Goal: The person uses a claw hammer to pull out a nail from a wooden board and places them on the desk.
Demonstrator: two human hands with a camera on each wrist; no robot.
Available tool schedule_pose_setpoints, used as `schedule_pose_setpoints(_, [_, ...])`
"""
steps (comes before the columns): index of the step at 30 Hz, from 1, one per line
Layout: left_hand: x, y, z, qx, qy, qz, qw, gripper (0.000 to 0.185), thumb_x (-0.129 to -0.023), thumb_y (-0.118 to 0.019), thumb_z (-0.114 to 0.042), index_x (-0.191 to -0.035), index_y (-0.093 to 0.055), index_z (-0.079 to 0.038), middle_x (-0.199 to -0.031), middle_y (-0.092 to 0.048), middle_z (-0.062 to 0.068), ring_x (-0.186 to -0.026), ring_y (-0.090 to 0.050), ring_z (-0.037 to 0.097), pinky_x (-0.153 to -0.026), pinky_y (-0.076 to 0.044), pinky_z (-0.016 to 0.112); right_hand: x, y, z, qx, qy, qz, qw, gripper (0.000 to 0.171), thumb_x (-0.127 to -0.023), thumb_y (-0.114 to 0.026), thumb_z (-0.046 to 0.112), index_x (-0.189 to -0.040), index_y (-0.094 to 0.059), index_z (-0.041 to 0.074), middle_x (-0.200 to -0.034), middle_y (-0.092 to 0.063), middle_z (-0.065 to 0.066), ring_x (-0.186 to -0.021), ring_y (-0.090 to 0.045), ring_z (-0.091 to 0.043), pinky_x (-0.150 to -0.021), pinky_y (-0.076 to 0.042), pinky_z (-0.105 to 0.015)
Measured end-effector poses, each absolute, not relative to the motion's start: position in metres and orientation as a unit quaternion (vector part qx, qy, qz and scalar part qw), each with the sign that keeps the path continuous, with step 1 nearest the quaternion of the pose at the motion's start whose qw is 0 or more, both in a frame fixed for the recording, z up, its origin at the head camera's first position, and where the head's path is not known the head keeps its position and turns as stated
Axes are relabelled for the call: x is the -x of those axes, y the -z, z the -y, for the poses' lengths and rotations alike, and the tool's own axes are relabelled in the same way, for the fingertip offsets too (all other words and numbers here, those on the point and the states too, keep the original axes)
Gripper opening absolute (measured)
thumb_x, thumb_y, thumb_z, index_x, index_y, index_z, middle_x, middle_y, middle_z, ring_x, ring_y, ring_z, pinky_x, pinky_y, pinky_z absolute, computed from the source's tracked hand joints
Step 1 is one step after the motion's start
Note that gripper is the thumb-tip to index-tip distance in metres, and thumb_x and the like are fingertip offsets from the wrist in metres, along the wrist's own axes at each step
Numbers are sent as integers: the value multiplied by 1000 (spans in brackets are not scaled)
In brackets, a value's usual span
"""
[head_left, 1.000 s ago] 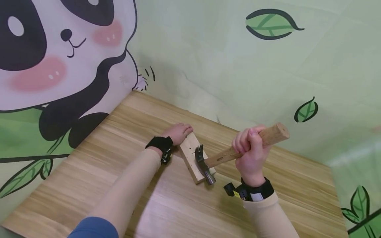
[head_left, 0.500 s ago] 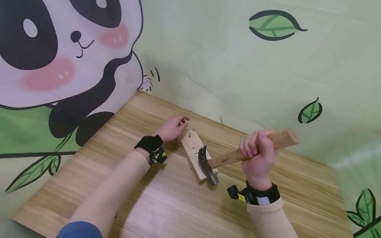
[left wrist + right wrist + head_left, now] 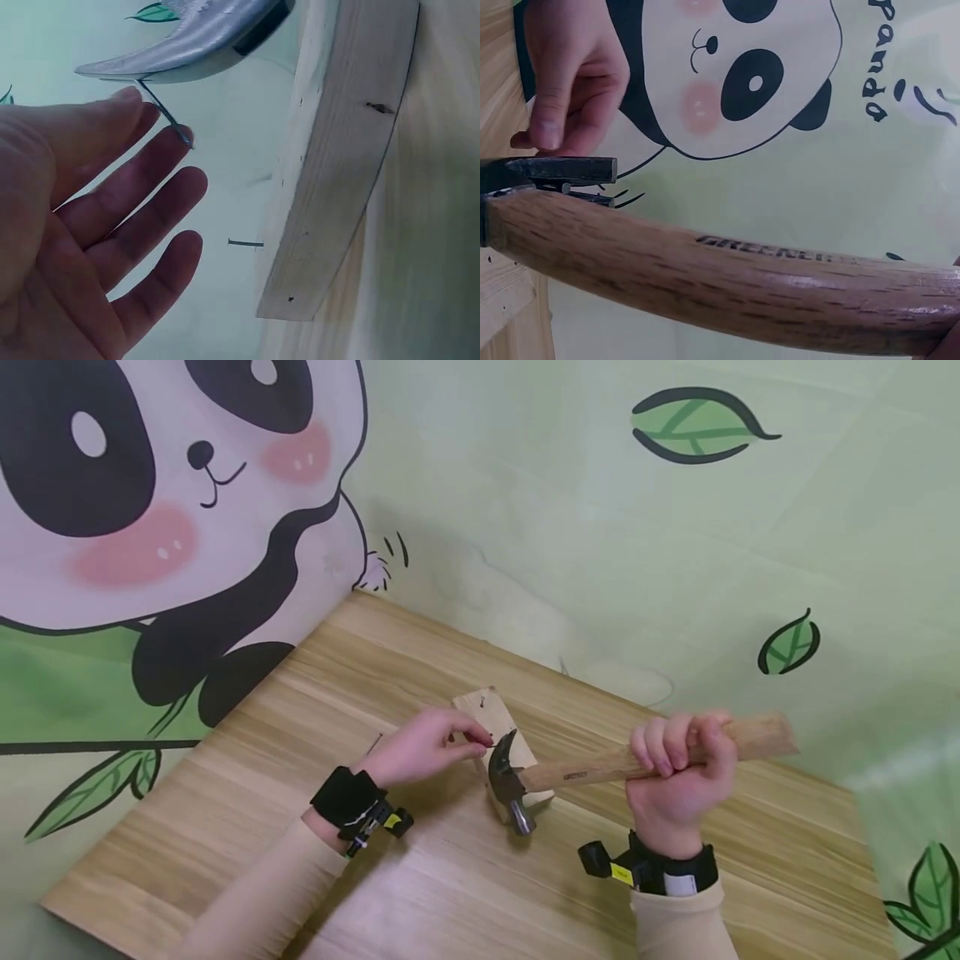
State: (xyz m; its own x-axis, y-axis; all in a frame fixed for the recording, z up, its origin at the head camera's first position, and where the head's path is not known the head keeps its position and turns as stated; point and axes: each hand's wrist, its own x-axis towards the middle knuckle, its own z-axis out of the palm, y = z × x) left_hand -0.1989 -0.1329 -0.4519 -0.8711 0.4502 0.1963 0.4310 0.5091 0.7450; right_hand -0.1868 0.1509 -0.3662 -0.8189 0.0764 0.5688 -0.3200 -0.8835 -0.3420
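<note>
My right hand (image 3: 678,768) grips a claw hammer (image 3: 585,770) by its wooden handle, its steel head over the near end of a pale wood block (image 3: 501,714). A thin nail (image 3: 166,115) is wedged in the slot of the claw, and its round head shows between the prongs in the right wrist view. My left hand (image 3: 420,743) has thumb and index fingertips at this nail, pinching it close to the claw; the other fingers are spread. Another nail (image 3: 246,242) stands out of the block's face near its far end.
The block lies on a wood-grain table (image 3: 420,877) that meets a green wall (image 3: 525,468) at the back. A printed panda (image 3: 225,543) covers the wall on the left. Small dark holes or marks dot the block.
My left hand has let go of the block's far end and come back to the nail in the claw. The hammer has swung slightly, its handle now more level, still in my right hand.
</note>
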Motion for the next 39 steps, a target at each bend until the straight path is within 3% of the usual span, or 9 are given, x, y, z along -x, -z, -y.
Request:
schedule_pose_setpoints(20, [194,462,131,-240,-445,-863,9,13,-98,-78,-6,-109,-80,-12,-107,-78,-5,-100,-69,12,-90,-57,39,186,368,-153,-269,-939,190,100,43,-96,-58,7,-71,-24,13,-54,-29,4,-44,-29,-8,-41,-20,-23])
schedule_pose_setpoints(39, [196,467,132,-211,-456,-864,-15,8,-99,-75,-2,-105,-79,-5,-102,-77,6,-94,-68,13,-85,-58,32,191,364,-145,-280,-935,202,86,44,-96,-60,8,-71,-24,14,-54,-31,3,-44,-28,-8,-41,-21,-23])
